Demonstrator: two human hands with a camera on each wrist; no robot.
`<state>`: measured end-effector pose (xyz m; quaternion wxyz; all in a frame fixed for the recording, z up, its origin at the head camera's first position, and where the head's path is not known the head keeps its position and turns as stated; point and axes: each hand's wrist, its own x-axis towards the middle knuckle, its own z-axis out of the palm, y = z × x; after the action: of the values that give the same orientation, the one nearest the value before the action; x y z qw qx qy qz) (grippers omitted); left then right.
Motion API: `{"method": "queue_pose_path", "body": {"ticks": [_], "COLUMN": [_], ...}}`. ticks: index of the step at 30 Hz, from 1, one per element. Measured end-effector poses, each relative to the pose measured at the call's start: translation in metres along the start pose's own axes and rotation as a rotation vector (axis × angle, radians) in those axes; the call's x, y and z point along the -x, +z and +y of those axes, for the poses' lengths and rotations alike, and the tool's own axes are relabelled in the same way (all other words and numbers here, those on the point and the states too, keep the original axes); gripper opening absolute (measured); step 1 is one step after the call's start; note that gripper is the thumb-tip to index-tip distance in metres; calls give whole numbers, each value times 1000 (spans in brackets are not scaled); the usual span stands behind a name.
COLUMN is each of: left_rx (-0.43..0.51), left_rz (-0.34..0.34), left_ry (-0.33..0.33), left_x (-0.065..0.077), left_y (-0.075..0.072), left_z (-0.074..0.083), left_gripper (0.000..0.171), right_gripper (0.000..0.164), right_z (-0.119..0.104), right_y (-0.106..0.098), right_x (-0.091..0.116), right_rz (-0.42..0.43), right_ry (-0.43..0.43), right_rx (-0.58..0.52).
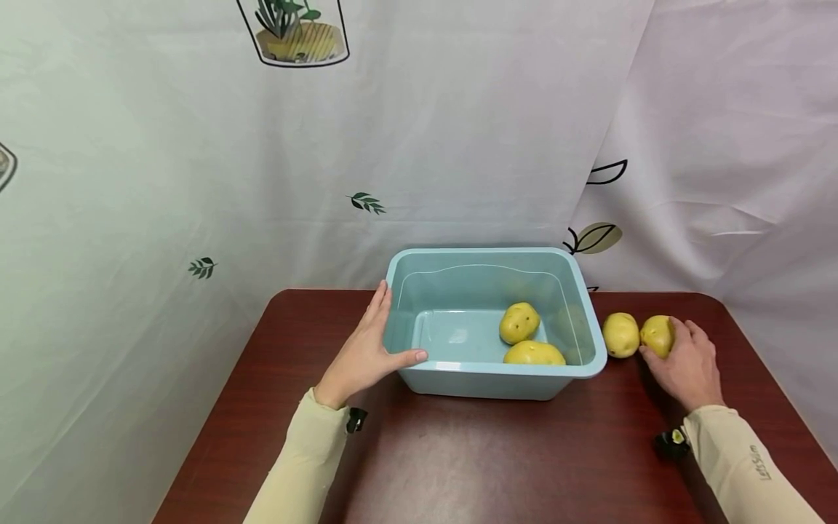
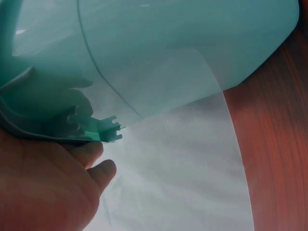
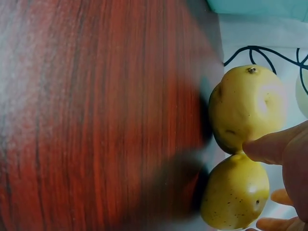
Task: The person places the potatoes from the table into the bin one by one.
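Note:
My left hand rests against the left front corner of a light blue plastic bin, fingers straight along its side and thumb over the front rim. The left wrist view shows two fingertips right below the rim. At the table's right, my right hand has its thumb and fingers round a yellow potato. Another potato lies just left of it, close to the bin; in the right wrist view the thumb overlaps where the two potatoes meet. Two more potatoes lie inside the bin, toward its right side.
Under everything is a dark red wood-grain table with rounded far corners. A pale cloth with printed leaves and plants hangs directly behind the table and along its sides.

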<state>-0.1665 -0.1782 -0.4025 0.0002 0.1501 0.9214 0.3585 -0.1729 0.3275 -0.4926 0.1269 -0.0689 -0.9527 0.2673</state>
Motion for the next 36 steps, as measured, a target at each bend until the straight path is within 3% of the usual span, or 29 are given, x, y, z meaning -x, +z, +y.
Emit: {"method": "queue_pose_path", "body": {"ticks": [10,36], "left_rx": [3,-1], "left_rz": [0,-1], "left_ry": [0,7], "left_x": [0,1], "left_y": [0,0], "left_z": [1,1], "left_gripper": [120,123], "right_gripper": [81,82], "right_z": [7,12], "right_y": [3,7], "right_x": [-3,-6], "right_rz": [-17,-24], "right_ry": [12,7], "right_rx": [-7,-23]}}
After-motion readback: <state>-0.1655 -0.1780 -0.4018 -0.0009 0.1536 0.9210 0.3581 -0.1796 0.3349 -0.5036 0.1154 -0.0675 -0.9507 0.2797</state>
